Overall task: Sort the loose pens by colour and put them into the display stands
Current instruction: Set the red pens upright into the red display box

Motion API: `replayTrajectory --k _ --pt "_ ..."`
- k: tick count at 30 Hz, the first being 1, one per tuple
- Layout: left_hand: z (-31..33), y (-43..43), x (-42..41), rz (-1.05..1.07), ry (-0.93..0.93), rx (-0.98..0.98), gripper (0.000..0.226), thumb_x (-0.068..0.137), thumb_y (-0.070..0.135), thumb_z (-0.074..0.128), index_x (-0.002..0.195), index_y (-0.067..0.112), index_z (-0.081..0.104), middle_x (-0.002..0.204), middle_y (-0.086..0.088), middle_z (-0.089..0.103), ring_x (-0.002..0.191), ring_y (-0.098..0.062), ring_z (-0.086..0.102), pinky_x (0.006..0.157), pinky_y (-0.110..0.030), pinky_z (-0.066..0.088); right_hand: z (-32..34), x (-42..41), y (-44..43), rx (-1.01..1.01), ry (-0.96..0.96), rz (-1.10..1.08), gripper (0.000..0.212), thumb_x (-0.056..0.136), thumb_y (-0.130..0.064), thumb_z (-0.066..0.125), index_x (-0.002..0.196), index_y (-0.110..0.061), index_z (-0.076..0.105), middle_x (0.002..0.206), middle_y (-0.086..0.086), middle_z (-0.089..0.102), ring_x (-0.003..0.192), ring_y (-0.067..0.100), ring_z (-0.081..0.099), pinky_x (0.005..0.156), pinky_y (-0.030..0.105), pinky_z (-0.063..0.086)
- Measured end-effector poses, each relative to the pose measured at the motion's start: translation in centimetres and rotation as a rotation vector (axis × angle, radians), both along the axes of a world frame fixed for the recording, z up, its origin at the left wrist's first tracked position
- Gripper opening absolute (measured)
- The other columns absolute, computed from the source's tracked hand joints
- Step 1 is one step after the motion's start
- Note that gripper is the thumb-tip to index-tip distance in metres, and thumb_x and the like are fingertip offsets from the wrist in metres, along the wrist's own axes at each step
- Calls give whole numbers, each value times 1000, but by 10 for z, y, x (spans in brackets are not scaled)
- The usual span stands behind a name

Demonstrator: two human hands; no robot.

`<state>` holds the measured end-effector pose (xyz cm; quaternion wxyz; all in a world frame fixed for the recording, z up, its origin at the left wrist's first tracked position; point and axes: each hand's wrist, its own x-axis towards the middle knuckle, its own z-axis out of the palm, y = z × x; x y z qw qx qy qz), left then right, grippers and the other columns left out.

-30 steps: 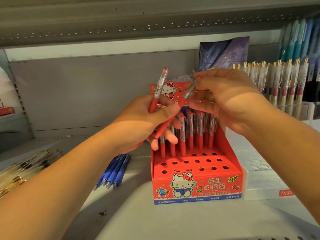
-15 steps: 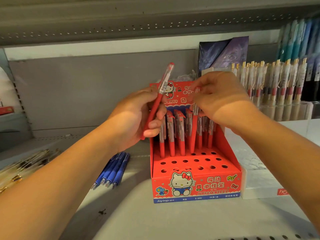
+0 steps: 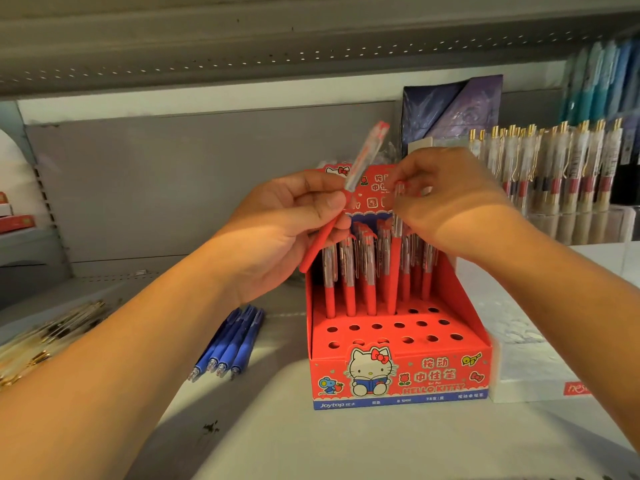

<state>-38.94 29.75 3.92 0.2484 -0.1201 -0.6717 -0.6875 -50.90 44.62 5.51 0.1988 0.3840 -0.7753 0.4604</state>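
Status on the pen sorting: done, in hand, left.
Done: red pens stand rearmost in the red stand. In hand: the right hand pinches an upright pen at its hole; the left hand holds a spare red pen. Left: blue pens lie loose on the shelf.

Head camera looks forward and down, close on the shelf (image 3: 311,445).

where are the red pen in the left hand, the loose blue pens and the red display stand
red pen (image 3: 362,161): head view, clear upper barrel above the left hand (image 3: 277,230)
blue pens (image 3: 225,344): head view, blue barrels
red display stand (image 3: 433,375): head view, front panel
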Motion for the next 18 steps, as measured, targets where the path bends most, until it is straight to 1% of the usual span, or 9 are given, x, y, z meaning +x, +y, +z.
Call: replayTrajectory --k 3,5,6,8,11,14,17,18 --pt "1 0 1 2 15 12 36 74 1 62 110 5 61 84 -8 65 69 -15 68 73 -28 58 0 1 0 58 34 -38 20 79 -13 64 75 -33 64 75 -14 63 68 1 59 51 9 38" --pt "1 0 2 -3 2 7 40 76 1 61 116 4 61 88 -8 66 75 -15 70 74 -29 59 -1 2 -1 103 34 -55 20 81 -13 64 78 -33 64 75 -15 62 68 0 57 53 11 38" --pt "1 1 2 -3 -7 8 40 76 2 61 116 4 62 89 -7 68 77 -14 71 76 -30 59 -1 3 -1 128 26 -54 20 81 -14 64 79 -33 64 75 -15 62 68 0 57 53 11 38" --pt "1 1 2 8 -20 10 32 75 3 62 107 5 67 87 -5 72 80 -14 71 77 -31 60 0 8 -1 194 9 -31 21 81 -13 63 77 -33 65 74 -15 64 70 4 61 55 12 41" --pt "3 1 4 35 -26 17 21 72 5 65 91 7 71 83 -5 73 77 -13 70 71 -30 60 3 16 2 294 8 12 25 82 -10 61 77 -32 70 68 -16 63 72 12 67 61 15 47" --pt "5 0 5 99 -15 -49 23 69 8 69 92 8 70 84 -4 73 74 -13 68 67 -26 57 4 20 4 370 -4 37 25 83 -9 62 85 -30 75 66 -16 59 71 13 65 70 20 48" --pt "3 0 5 139 -28 -113 25 67 10 73 92 11 72 90 -6 75 78 -16 70 73 -30 60 7 19 5 454 -40 64 27 85 -7 63 96 -29 76 68 -17 57 79 16 66 78 26 54" --pt "2 0 5 141 -36 -127 26 66 11 74 92 11 73 91 -8 75 79 -18 70 74 -32 60 8 18 5 484 -37 63 28 85 -8 63 99 -29 76 68 -18 56 78 16 65 77 25 53"
